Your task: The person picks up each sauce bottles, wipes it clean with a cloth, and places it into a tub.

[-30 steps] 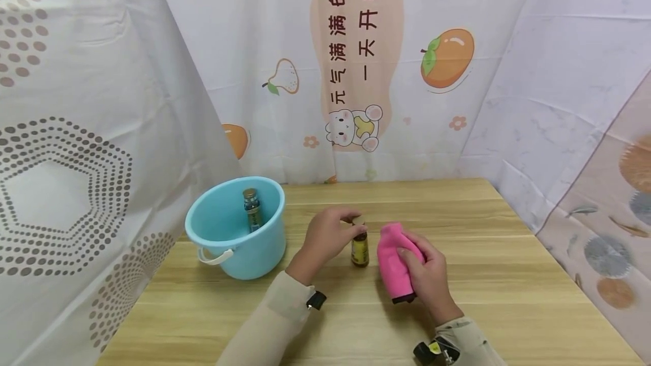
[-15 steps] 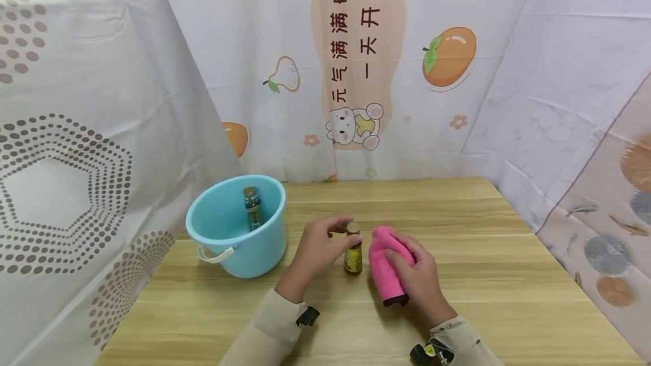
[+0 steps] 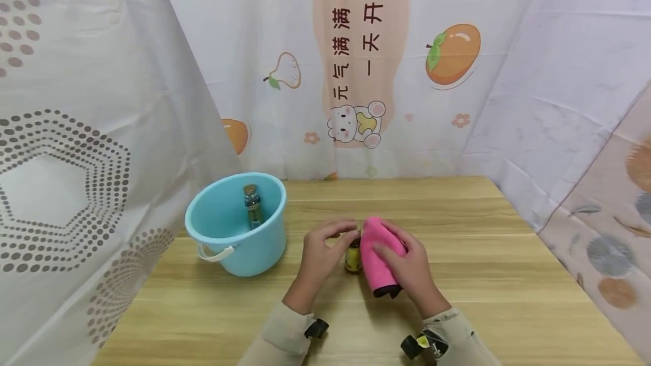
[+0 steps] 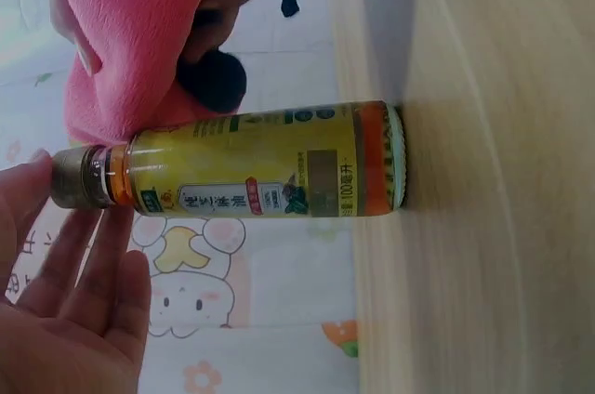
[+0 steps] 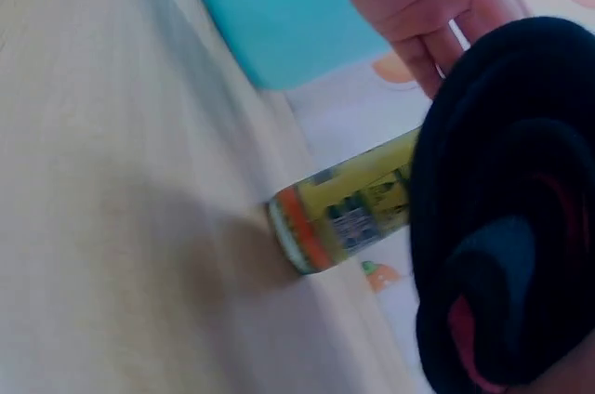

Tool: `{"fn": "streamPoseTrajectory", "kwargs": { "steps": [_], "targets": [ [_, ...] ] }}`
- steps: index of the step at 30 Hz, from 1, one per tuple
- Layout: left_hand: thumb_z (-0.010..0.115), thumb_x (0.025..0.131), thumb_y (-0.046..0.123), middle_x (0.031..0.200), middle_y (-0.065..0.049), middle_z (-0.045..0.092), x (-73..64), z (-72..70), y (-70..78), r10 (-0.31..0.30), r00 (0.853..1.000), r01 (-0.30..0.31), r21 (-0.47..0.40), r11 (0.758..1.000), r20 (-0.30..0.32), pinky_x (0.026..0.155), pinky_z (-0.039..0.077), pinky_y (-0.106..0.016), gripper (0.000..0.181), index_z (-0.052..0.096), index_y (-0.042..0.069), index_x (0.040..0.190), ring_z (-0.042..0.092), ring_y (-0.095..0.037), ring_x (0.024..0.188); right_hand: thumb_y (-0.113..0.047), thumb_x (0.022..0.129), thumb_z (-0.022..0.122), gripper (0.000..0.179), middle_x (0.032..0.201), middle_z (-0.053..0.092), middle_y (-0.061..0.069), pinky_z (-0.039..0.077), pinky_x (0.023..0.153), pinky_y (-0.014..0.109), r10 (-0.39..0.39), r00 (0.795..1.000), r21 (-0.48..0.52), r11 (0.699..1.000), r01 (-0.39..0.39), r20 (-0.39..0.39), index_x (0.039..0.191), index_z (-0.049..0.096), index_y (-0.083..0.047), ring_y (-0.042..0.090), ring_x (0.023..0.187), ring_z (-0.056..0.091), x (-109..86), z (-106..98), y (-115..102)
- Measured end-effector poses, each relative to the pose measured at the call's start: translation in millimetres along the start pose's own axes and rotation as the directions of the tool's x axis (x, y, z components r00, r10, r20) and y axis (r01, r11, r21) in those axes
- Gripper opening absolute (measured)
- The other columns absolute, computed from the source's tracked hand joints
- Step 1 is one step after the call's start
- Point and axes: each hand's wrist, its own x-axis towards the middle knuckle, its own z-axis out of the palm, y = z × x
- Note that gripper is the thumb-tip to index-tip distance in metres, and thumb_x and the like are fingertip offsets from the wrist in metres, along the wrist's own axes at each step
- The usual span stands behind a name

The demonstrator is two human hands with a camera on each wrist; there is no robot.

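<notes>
A small sesame oil bottle with a yellow label stands upright on the wooden table. My left hand pinches it at the cap, the thumb on one side and the fingers behind the cap and neck. My right hand grips a pink plush cloth cover with a black hem. It leans right beside the bottle and overlaps its edge in the head view. The right wrist view looks into the cover's dark opening, whose rim hides the bottle's upper part.
A light blue bucket with a white handle stands left of my left hand. Inside it leans a glass bottle with a gold cap. Printed curtains hang behind the table and along both sides.
My right hand has brought the pink cover leftward, up against the bottle. The bottle has shifted slightly left and toward me, with my left hand staying at its cap.
</notes>
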Motion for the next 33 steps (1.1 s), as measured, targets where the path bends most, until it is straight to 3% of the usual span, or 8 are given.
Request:
{"fn": "streamPoseTrajectory", "kwargs": {
  "steps": [5, 9, 21, 33],
  "targets": [
    [0.076, 0.095, 0.032, 0.114, 0.013, 0.075, -1.7, -1.4, 0.8, -0.042, 0.999, 0.042, 0.001, 0.999, 0.019, 0.090, 0.060, -0.037, 0.023, 0.079, 0.023, 0.116, 0.071, -0.006, 0.106, -0.022, 0.091, 0.082, 0.047, 0.126, 0.068, 0.014, 0.061, 0.068, 0.031, -0.033, 0.999, 0.022, 0.999, 0.033, -0.019, 0.136, 0.069, -0.023, 0.017, 0.087, 0.069, -1.3, 8.4, 8.2],
    [0.078, 0.094, 0.031, 0.114, 0.013, 0.075, -3.1, -0.1, 0.5, -0.028, 1.000, 0.028, 0.006, 1.000, 0.000, 0.089, 0.061, -0.038, 0.023, 0.079, 0.021, 0.115, 0.072, -0.006, 0.103, -0.024, 0.092, 0.082, 0.048, 0.128, 0.067, 0.015, 0.061, 0.069, 0.032, -0.035, 0.999, 0.018, 0.999, 0.034, 0.017, 0.138, 0.067, -0.022, 0.018, 0.088, 0.069, -4.0, 8.0, 12.7],
    [0.080, 0.092, 0.031, 0.114, 0.012, 0.076, -4.4, 4.2, 1.3, -0.006, 1.000, 0.006, 0.013, 1.000, 0.013, 0.087, 0.062, -0.044, 0.023, 0.077, 0.028, 0.114, 0.073, -0.004, 0.098, -0.027, 0.092, 0.081, 0.047, 0.122, 0.069, 0.017, 0.061, 0.068, 0.033, 0.004, 0.999, 0.010, 1.000, -0.005, 0.049, 0.137, 0.068, -0.025, 0.019, 0.084, 0.070, -10.5, 2.9, 14.9],
    [0.079, 0.093, 0.031, 0.114, 0.013, 0.076, -6.2, 3.2, 3.1, -0.024, 1.000, 0.024, 0.024, 0.999, 0.011, 0.087, 0.061, -0.043, 0.027, 0.078, 0.018, 0.117, 0.073, -0.003, 0.098, -0.033, 0.093, 0.080, 0.046, 0.119, 0.070, 0.014, 0.061, 0.068, 0.034, 0.059, 0.997, -0.038, 0.998, -0.057, 0.058, 0.137, 0.068, -0.028, 0.022, 0.084, 0.070, -11.6, 6.9, 17.2]
  ]
}}
